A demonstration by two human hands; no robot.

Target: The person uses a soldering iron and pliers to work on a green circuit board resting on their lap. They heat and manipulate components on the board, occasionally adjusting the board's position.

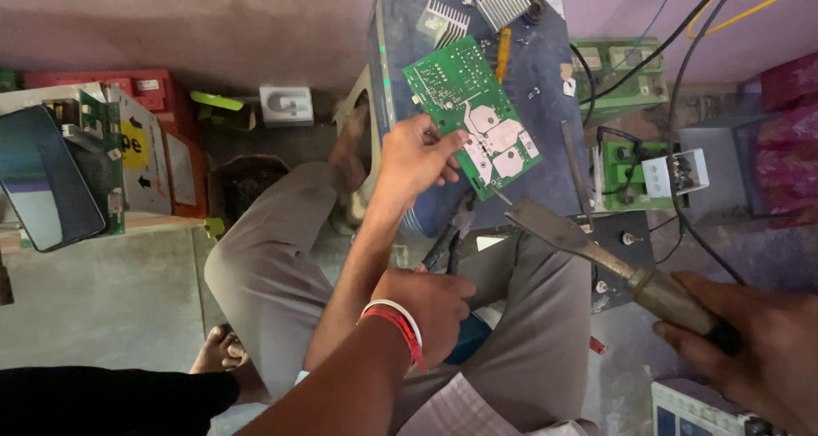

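The left hand (426,304), with red and white bangles at its wrist, is closed around dark pliers (447,249) whose nose points toward 12 o'clock. At 4 o'clock the right hand (750,351) grips the brown handle of a soldering iron (596,253), and its flat tip almost touches the lower corner of a green circuit board (473,104). A third hand (417,159), apparently another person's, pinches that board at its 7 o'clock edge and tilts it over a blue-grey metal case (545,146). Two finned heat sinks (503,2) and a yellow-handled screwdriver (503,54) lie on the case toward 12 o'clock. A dark phone (43,176) sits at 9 o'clock
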